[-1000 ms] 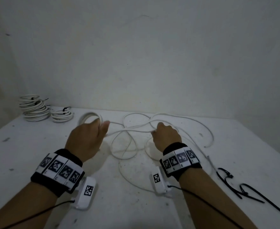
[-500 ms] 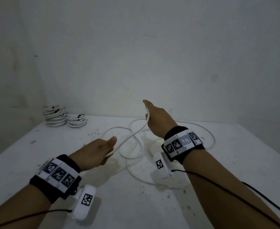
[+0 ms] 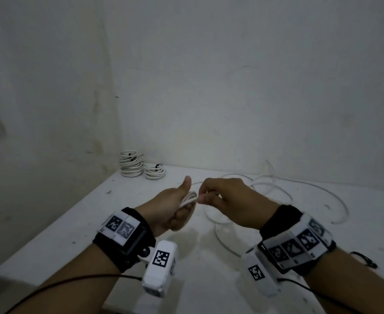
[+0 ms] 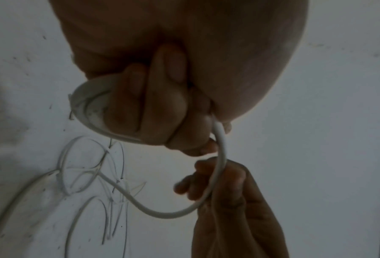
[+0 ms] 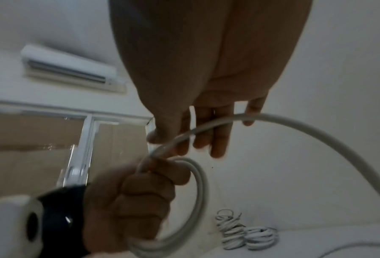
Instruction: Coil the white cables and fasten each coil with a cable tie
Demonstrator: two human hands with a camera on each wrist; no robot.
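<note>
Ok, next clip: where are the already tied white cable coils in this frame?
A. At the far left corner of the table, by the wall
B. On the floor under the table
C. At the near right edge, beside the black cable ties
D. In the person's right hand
A: the tied coils sit stacked at the table's far left corner against the wall, while the left hand holds only the coil in progress.

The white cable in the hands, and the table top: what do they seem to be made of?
Cable: probably a smooth plastic or rubber jacket with a dull sheen; it bends into round loops without kinking where the left hand grips it and the right hand feeds it. What is inside cannot be seen.

Table: a hard, matte white surface with dark specks and scuffs, perhaps painted board or laminate; I cannot tell which.
</note>
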